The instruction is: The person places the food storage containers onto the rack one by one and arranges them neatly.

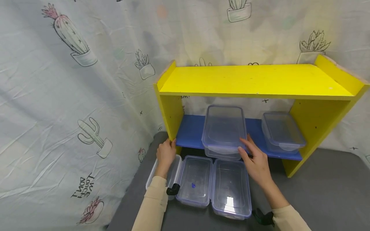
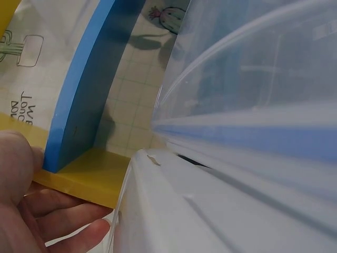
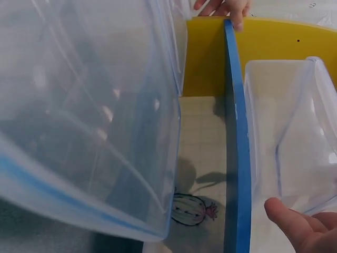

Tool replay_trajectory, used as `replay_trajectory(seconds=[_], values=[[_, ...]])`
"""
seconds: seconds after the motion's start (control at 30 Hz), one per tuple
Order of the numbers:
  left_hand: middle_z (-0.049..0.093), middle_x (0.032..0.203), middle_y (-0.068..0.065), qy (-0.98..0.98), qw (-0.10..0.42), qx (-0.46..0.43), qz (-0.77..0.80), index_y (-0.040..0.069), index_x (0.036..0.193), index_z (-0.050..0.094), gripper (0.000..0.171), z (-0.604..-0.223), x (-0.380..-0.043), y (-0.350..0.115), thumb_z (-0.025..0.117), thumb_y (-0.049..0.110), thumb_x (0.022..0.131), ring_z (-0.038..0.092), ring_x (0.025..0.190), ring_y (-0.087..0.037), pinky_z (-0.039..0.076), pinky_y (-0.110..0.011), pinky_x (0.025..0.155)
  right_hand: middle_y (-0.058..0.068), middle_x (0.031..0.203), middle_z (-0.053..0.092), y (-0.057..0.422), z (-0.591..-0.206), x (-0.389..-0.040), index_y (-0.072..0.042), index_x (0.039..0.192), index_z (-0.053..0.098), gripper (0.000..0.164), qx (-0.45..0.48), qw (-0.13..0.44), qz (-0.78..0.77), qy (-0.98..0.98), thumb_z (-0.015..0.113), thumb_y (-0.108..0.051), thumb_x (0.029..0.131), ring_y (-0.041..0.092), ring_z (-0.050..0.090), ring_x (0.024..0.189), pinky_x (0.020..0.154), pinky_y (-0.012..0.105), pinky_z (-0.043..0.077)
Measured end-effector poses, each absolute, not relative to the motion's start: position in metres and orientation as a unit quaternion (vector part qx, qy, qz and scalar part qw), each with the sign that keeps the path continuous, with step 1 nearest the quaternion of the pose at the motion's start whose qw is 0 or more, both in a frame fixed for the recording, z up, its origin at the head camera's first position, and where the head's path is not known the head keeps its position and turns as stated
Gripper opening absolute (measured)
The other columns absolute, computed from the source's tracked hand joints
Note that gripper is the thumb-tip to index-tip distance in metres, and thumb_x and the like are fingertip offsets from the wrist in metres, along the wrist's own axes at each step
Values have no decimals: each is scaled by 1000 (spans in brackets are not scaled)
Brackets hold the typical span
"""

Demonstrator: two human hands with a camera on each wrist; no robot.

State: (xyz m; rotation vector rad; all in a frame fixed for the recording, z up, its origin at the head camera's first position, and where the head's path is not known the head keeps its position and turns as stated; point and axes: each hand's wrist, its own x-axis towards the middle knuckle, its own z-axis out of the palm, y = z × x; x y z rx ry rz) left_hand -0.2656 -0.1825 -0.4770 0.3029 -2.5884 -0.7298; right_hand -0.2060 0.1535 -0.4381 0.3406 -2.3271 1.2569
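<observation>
A yellow shelf unit [image 1: 231, 78] with a blue lower shelf [image 1: 190, 130] stands ahead. My left hand [image 1: 166, 154] grips the front edge of its left side panel [image 1: 170, 118]; in the left wrist view the thumb is on one side and the fingers [image 2: 68, 211] behind. On the blue shelf, a large clear plastic food container [image 1: 224, 128] juts past the front edge. My right hand [image 1: 257, 162] is at its right front side, fingers extended and thumb apart; the fingertips overlap its edge, and contact is unclear. A smaller lidded container [image 1: 283, 131] sits at the shelf's right end.
Three clear containers are lined up on the dark grey table [image 1: 332, 179] before the shelf: a left one [image 1: 174, 170] partly behind my left arm, a middle one [image 1: 196, 173] with a small blue spot, and a right one [image 1: 231, 186]. Cactus-print cloth [image 1: 72, 112] hangs behind and left.
</observation>
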Motion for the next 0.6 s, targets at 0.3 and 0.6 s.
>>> replay_trajectory(seconds=[0.3,0.6], values=[[61,67,-10,-935,212,111,-262,13,79,58,36,-478,-266,-183,51,42,99,61,62,-35,38,-42,48,21,151,39,140,-436,-213,-11,133,59,39,125,217,461,-851,62,-23,96,42,51,128,94,56,46],[63,70,-12,-935,214,110,-262,13,79,59,36,-476,-266,-184,51,42,99,64,66,-38,40,-44,49,22,153,35,129,-435,-216,-10,133,58,40,132,208,488,-837,61,-24,96,45,52,125,96,59,45]])
